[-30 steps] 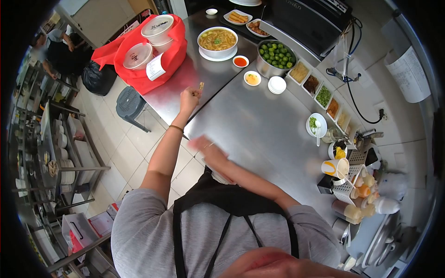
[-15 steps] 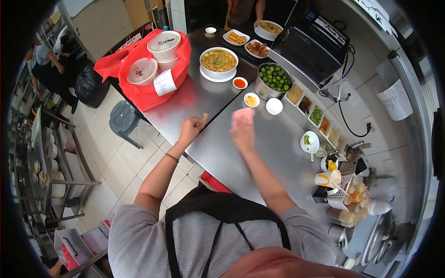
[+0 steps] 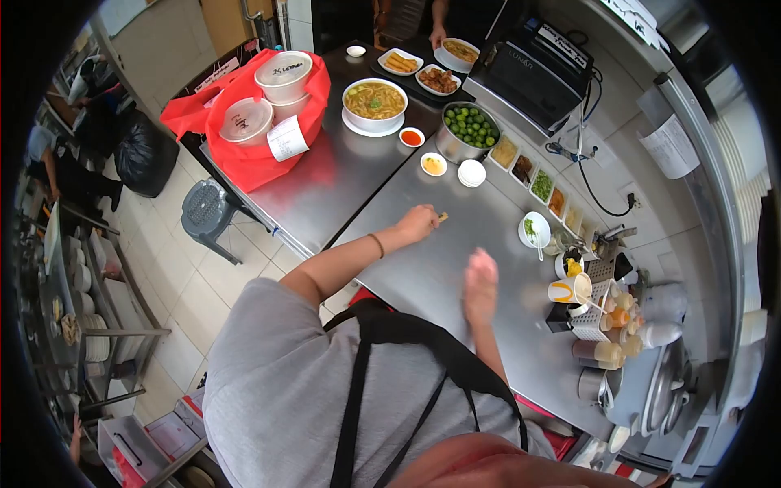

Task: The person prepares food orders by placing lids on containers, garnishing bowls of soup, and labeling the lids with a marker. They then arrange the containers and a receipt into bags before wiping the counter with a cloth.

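**Q:** What is in the grip?

**A:** The left hand (image 3: 419, 221) has its fingertips closed narrowly on a small tan piece (image 3: 442, 216), just above the steel counter (image 3: 407, 276). The pinch probably suits so tiny a morsel. What the piece is cannot be made out.

**Q:** And the other hand?

**A:** The right hand (image 3: 480, 285), nearer the body than the grip, looks flat and holds nothing, though it is blurred. Beyond the grip, a yellow sauce dish (image 3: 433, 164) and a stack of small white dishes (image 3: 471, 172) sit close together.
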Tool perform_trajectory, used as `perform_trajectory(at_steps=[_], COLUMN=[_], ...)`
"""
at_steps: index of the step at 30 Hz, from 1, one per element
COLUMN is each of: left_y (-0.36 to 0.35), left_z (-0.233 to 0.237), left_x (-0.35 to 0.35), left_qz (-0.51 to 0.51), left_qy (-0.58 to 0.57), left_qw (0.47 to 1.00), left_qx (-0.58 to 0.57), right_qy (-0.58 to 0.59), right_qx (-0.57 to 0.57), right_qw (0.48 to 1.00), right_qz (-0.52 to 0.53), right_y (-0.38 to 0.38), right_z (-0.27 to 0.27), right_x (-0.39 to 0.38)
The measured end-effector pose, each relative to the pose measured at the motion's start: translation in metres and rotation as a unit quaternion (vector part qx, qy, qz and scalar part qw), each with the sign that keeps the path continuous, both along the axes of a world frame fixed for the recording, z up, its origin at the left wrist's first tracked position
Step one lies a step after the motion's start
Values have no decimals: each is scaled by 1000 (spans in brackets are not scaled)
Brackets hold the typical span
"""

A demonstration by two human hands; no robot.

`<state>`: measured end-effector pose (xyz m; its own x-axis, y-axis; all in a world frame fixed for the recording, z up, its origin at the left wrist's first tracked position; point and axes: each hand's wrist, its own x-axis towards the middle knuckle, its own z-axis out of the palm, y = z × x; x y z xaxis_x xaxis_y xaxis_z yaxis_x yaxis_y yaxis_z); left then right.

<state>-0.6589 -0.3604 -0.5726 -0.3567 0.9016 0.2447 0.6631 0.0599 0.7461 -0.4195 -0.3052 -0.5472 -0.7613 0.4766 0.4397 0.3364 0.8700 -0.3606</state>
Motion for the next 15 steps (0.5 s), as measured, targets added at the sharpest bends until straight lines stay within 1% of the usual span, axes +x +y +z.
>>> perform_trajectory(at_steps=[1,2,3,4,5,7,9,10,11,12,13,15], left_y=[7,14,21,30,39,56,72,80,90,96,97,99], left_z=[-3,-4,-5,-4,-3,-3,10,17,22,25,23,22], left_x=[8,16,24,30,33,41,43,42,41,40,39,37], left_qz=[-23,-24,-38,-53,-56,-69,-79,-86,-90,-94,-96,-65], left_qy=[4,4,-9,-21,-19,30,33,37,33,29,26,79], left_qw=[999,999,998,996,996,996,995,994,993,993,992,994], left_qx=[-28,-26,-47,-69,-67,-52,-55,-56,-63,-69,-72,32], right_qy=[24,49,44,39,33,9,94,190,282,201,197,153], right_qx=[-26,-51,7,24,40,90,6,-55,-115,-159,-159,-135], right_qw=[998,992,989,979,966,947,898,853,793,765,764,698], right_qz=[-52,-104,-142,-198,-254,-310,-429,-482,-527,-591,-593,-686], right_y=[5,7,7,7,8,6,-23,-31,-31,-27,-30,-25], right_z=[4,6,4,-6,-22,-49,-46,-52,-68,-90,-82,-59], right_x=[32,66,101,140,179,258,293,310,338,385,387,385])
